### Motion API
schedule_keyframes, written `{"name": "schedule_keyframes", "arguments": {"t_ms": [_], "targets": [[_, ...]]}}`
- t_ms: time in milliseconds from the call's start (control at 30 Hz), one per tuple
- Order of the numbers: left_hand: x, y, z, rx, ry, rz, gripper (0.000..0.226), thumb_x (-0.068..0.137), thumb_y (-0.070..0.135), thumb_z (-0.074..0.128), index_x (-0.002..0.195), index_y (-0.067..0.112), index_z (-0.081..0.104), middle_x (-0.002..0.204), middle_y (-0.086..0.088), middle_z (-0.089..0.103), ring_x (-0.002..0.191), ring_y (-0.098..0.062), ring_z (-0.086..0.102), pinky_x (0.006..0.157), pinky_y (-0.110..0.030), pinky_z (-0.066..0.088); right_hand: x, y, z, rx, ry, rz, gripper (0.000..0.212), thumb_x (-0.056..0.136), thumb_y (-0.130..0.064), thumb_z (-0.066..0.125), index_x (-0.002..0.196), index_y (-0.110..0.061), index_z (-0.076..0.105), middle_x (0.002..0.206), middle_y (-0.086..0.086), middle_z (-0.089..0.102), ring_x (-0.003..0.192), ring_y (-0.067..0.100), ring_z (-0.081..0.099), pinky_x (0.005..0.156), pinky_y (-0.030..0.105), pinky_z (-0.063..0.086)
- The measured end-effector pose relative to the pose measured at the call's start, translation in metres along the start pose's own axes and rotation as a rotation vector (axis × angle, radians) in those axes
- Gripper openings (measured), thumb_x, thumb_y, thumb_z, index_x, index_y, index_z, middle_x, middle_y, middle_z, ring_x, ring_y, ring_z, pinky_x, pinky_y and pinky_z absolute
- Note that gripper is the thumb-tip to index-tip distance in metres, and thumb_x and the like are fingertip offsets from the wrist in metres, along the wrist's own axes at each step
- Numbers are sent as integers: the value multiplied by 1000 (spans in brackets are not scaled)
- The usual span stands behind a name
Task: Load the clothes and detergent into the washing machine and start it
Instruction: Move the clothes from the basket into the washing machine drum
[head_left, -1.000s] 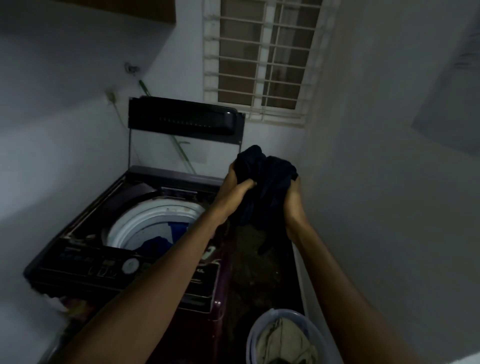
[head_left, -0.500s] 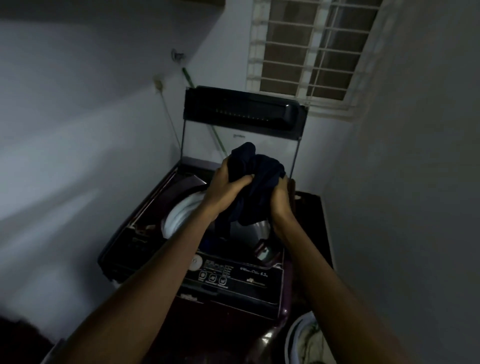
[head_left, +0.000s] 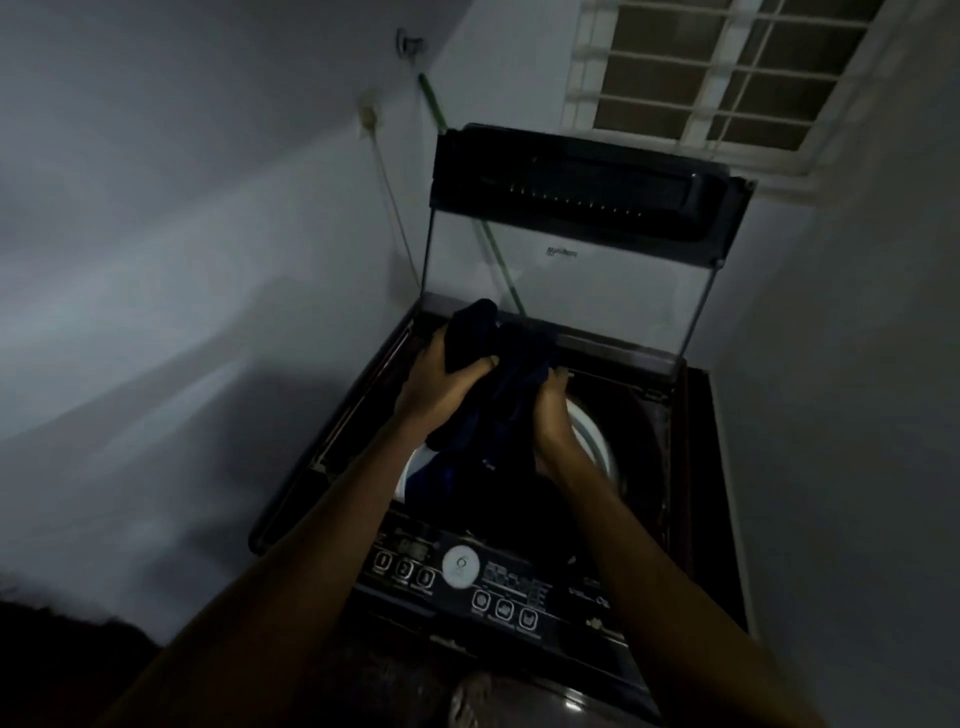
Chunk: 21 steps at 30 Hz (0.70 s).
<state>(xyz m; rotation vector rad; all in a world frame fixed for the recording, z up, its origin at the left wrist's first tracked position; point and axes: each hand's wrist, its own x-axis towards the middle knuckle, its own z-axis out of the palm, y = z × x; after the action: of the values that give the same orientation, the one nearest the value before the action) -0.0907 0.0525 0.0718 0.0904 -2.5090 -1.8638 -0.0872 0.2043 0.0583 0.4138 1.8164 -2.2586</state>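
Note:
A dark top-loading washing machine (head_left: 696, 467) stands in the corner with its glass lid (head_left: 571, 249) raised upright. Both my hands hold a bunched dark navy garment (head_left: 498, 395) right over the white-rimmed drum opening (head_left: 592, 431). My left hand (head_left: 441, 384) grips the cloth's left side and my right hand (head_left: 550, 421) grips its right side. Part of the garment hangs down into the drum, where some blue cloth (head_left: 421, 475) shows. The control panel (head_left: 462, 571) with a round white dial lies along the machine's near edge.
White walls close in on the left and right of the machine. A barred window (head_left: 727, 67) is above the lid. A green hose (head_left: 436, 109) and a cord run down the back wall from a tap. The room is dim.
My hands carried the dark garment leftward from beside the machine to above the drum and lowered it. The view has swung so the machine sits centred, and the laundry basket has left the frame.

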Motion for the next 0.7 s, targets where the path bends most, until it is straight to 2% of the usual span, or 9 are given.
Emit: {"name": "schedule_keyframes", "arguments": {"t_ms": [67,167,267,300,333,433,533,633,700], "targets": [[4,-3,2,5,8,-30,79,67,74,71,137,47,46,130,15,60,115,-10,60,101,-43,49,14,6,-3,-67,68,2,77,88,-61,39,150,-17,25,146,8,41,129,28,43,106,38,36],[14,-9,8,28,-32,-79,80,69,65,71,140,42,44,133,10,59,117,-14,59,102,-42,48,35,15,-7,-14,125,-18,58,98,-43,36,149,-16,27,144,9,42,119,24,47,95,33,37],[27,-14,14,55,-61,-131,81,72,60,70,144,37,40,140,3,56,124,-20,55,106,-41,45,46,11,-15,-549,354,-61,44,102,-31,36,143,-16,40,142,18,35,130,35,35,107,42,30],[30,-17,15,66,-87,-156,78,76,56,69,146,37,38,142,2,55,126,-22,54,107,-41,44,52,11,-22,-712,376,-54,43,101,-29,38,141,-16,44,139,20,36,130,38,34,107,44,29],[34,-21,16,94,-125,-182,74,81,53,66,147,38,36,143,1,53,127,-23,53,108,-41,43,51,8,-29,-838,320,-58,41,99,-24,41,138,-14,46,135,23,40,127,39,39,105,44,32],[42,-31,17,184,-209,-261,61,90,48,58,147,37,37,145,-2,51,128,-27,52,109,-40,41,63,20,-56,-965,111,-36,34,92,-6,47,125,-3,57,123,20,60,116,34,56,93,33,42],[47,-32,24,234,-169,-253,48,98,27,52,145,23,45,143,-8,53,128,-27,51,103,-28,39,64,28,-72,-1125,43,-30,33,93,-12,53,123,-2,62,130,16,60,121,30,54,101,32,39],[46,-28,29,313,-191,-191,42,99,19,51,140,16,52,136,-10,58,118,-26,58,88,-21,42,64,33,-77,-1102,55,-62,26,94,-19,57,112,-5,70,123,15,65,117,30,57,99,34,40],[43,-27,29,362,-215,-154,39,98,18,53,137,15,55,135,-8,59,116,-24,60,84,-19,43,62,34,-79,-1065,93,-57,24,94,-21,56,108,-9,72,119,11,67,114,26,59,97,33,42]]}}
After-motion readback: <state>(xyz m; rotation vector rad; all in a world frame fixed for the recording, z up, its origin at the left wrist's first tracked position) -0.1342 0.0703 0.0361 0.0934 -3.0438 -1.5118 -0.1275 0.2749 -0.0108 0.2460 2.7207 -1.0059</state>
